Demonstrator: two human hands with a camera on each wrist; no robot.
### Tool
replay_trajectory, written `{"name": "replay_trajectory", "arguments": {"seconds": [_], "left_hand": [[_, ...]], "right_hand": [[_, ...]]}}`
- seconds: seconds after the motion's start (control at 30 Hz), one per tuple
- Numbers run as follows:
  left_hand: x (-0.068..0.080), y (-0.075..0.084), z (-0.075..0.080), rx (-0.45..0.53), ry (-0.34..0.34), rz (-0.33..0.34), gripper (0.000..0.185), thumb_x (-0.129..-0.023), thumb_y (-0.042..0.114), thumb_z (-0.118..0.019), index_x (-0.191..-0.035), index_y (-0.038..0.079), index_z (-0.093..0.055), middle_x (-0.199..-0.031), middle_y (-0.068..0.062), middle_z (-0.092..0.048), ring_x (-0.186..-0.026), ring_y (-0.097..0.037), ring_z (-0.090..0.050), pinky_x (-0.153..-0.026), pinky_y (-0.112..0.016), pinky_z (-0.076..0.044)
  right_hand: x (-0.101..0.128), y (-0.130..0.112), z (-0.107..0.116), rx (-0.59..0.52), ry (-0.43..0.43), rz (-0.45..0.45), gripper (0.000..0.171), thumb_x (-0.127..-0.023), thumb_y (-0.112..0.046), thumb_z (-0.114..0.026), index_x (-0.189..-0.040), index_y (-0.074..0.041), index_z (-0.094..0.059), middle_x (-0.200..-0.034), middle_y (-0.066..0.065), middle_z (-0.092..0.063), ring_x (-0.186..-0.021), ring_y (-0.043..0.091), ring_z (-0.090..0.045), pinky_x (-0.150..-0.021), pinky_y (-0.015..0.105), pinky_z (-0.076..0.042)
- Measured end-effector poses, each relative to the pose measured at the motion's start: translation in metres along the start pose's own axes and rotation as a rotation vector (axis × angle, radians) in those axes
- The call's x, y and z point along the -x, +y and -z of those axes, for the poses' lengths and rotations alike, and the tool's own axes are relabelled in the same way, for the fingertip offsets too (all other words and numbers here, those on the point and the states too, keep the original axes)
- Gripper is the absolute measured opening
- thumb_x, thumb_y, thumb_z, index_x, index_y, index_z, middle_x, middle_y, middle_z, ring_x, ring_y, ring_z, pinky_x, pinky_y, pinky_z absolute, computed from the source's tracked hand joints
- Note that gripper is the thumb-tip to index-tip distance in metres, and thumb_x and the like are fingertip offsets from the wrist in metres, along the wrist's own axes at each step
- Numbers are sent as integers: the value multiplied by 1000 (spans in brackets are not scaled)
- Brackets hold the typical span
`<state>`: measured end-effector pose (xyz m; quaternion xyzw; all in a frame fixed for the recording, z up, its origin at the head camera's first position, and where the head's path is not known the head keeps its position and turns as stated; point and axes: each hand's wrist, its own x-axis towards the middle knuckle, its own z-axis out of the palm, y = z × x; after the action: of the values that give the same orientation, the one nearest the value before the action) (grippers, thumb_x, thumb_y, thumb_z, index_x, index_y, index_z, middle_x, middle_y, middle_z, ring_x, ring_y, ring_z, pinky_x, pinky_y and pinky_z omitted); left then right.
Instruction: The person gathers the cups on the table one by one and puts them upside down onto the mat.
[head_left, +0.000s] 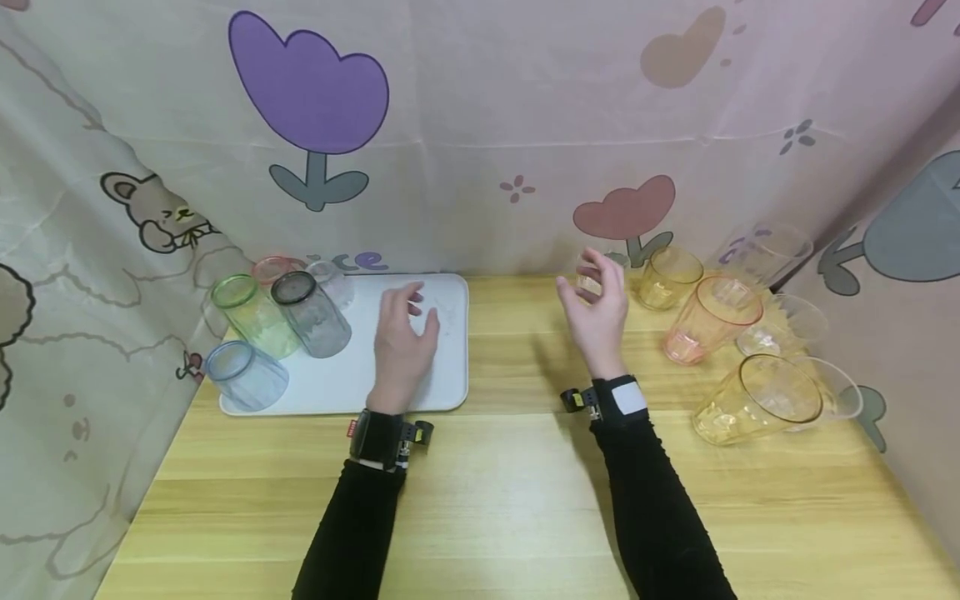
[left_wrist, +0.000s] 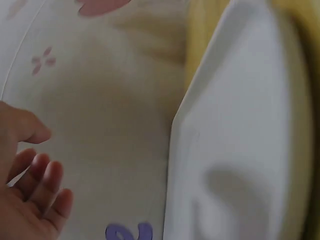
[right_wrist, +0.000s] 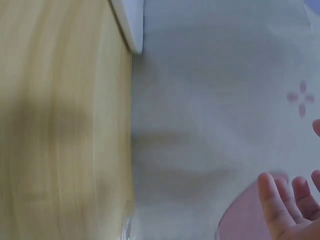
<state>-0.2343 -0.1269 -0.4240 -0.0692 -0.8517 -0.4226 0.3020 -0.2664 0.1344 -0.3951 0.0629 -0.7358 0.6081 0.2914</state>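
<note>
My left hand (head_left: 405,342) hovers over the right part of a white tray (head_left: 450,379), its fingers loosely bent and holding nothing. In the left wrist view its thumb and fingers (left_wrist: 45,182) stand apart beside the tray. My right hand (head_left: 597,312) is raised over the table to the right of the tray, fingers spread and slightly bent with nothing between them. Nearest to it is a small amber glass (head_left: 670,279) at the table's back. On the tray's left stand a green glass (head_left: 258,321), a grey glass (head_left: 311,317), a blue glass (head_left: 251,379), a red-rimmed glass (head_left: 276,268) and a clear glass (head_left: 332,283).
On the right of the table (head_left: 510,483) are a pink glass (head_left: 708,321), a large yellow glass (head_left: 750,404) and several clear glasses, one of them a tall clear glass (head_left: 765,254) at the back. A printed curtain (head_left: 465,100) hangs along the back and both sides.
</note>
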Motion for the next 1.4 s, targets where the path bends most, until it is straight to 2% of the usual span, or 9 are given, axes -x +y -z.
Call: {"name": "replay_trajectory", "arguments": {"seconds": [0.13, 0.2, 0.33, 0.5, 0.63, 0.77, 0.97, 1.27, 1.4], "left_hand": [[7, 9, -14, -97, -164, 19, 42, -94, 10, -69, -134, 2, -59, -112, -12, -59, -93, -29, -62, -71, -38, -53], [11, 13, -19, -140, -251, 37, 42, -94, 11, -69, -134, 3, -60, -111, -11, -60, -93, -27, -62, -70, -38, -54], [18, 18, -26, -199, -402, 103, 42, -95, 14, -68, -135, 3, -60, -113, -10, -59, -95, -25, -61, -71, -38, -56], [22, 19, -32, -221, -527, 189, 45, -96, 15, -69, -137, 2, -60, -116, -12, -59, -98, -26, -62, -79, -39, -58], [22, 20, -34, -248, -594, 232, 45, -95, 13, -70, -137, 0, -60, -119, -15, -58, -97, -27, -63, -84, -41, -58], [22, 21, -34, -247, -626, 248, 43, -96, 11, -68, -136, -3, -60, -115, -16, -59, -94, -27, -62, -83, -42, -58], [28, 19, -32, -243, -628, 281, 40, -95, 9, -68, -132, -5, -63, -107, -11, -62, -95, -25, -61, -84, -40, -56], [28, 18, -33, -233, -609, 276, 40, -93, 7, -71, -130, -5, -63, -108, -12, -63, -99, -27, -63, -87, -41, -57], [27, 18, -35, -235, -612, 277, 39, -93, 6, -71, -130, -6, -63, -107, -12, -63, -98, -27, -62, -86, -40, -57]], "right_hand": [[-10, 16, 15, 6, 62, -54, 55, -91, 1, -74, -142, 5, -55, -140, 21, -51, -125, 38, -58, -99, 46, -56], [-14, 29, 22, 12, 91, -74, 58, -90, -4, -77, -143, 1, -55, -139, 16, -52, -126, 32, -57, -101, 45, -55], [-20, 45, 32, 86, 121, -138, 71, -88, -12, -80, -150, -2, -47, -144, 15, -48, -132, 31, -50, -109, 44, -49], [-24, 59, 39, 182, 90, -233, 93, -86, -21, -82, -160, -3, -29, -156, 19, -38, -140, 36, -40, -115, 48, -39], [-28, 69, 42, 213, 29, -306, 102, -86, -27, -82, -164, -4, -20, -161, 18, -32, -143, 38, -36, -117, 50, -36], [-31, 78, 43, 209, -32, -360, 105, -88, -30, -81, -165, -7, -14, -165, 16, -28, -145, 38, -35, -119, 50, -35], [-32, 87, 41, 162, -79, -424, 105, -88, -23, -80, -166, -8, -11, -169, 17, -23, -148, 38, -33, -121, 48, -34], [-40, 96, 39, 165, -108, -435, 106, -89, -20, -79, -167, -8, -8, -169, 17, -22, -153, 39, -27, -125, 45, -28], [-42, 100, 41, 157, -107, -414, 96, -89, -17, -79, -164, -5, -18, -163, 19, -31, -151, 39, -30, -124, 46, -29]]}}
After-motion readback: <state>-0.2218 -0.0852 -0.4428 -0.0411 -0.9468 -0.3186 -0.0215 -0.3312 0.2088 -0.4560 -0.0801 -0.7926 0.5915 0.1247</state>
